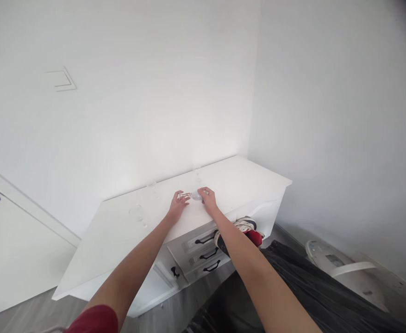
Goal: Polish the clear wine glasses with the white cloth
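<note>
A small clear stemmed glass (196, 195) lies sideways between my hands, just above the white cabinet top (223, 180). My left hand (179, 204) has its fingers curled around the narrower end on the left. The wider end, on the right, is gripped by my right hand (208, 200), thumb and fingers closed on it. A pale greenish edge shows beside the right fingers, too small to make out. Behind the hands stands another clear glass item (197, 175), near the wall. Further left are a clear glass piece (152, 186) and a larger faint one (136, 212).
White walls meet behind the cabinet's right end. Black-handled drawers (208, 253) line its front. Shoes (246, 224) and something red (254, 237) are at an opening under my right forearm. A black plastic bag (293, 263) and a white appliance (341, 273) occupy the lower right.
</note>
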A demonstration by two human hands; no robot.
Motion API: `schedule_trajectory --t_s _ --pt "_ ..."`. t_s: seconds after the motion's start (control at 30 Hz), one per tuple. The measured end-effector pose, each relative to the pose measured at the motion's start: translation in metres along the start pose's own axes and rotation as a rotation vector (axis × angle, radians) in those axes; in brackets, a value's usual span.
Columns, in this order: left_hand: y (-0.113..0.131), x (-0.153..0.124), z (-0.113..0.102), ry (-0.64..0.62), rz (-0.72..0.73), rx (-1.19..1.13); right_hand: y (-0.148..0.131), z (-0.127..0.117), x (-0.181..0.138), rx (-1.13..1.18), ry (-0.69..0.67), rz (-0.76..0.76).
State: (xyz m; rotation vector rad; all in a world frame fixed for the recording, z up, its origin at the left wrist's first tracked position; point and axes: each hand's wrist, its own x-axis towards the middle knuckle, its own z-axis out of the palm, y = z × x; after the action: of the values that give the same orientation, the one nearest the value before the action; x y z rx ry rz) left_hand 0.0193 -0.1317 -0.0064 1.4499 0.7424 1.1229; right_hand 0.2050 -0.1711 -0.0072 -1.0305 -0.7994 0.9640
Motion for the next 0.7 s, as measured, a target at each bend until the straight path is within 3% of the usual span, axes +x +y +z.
schedule_trajectory --t_s 0.13,0.33,0.53,0.7 --pt "0.004 -0.018 0.0 0.099 0.065 0.187 -0.001 -0.008 0.005 -0.107 -0.082 -0.076" --pt "0.009 -0.022 0.008 0.193 0.141 0.564 -0.008 -0.018 0.004 -0.239 -0.152 -0.232" --pt "0.011 -0.03 0.021 0.042 0.202 0.873 -0.008 -0.022 -0.005 -0.306 -0.075 -0.338" --pt "0.012 -0.033 0.033 -0.022 0.137 1.136 -0.007 -0.02 -0.009 -0.343 -0.068 -0.381"
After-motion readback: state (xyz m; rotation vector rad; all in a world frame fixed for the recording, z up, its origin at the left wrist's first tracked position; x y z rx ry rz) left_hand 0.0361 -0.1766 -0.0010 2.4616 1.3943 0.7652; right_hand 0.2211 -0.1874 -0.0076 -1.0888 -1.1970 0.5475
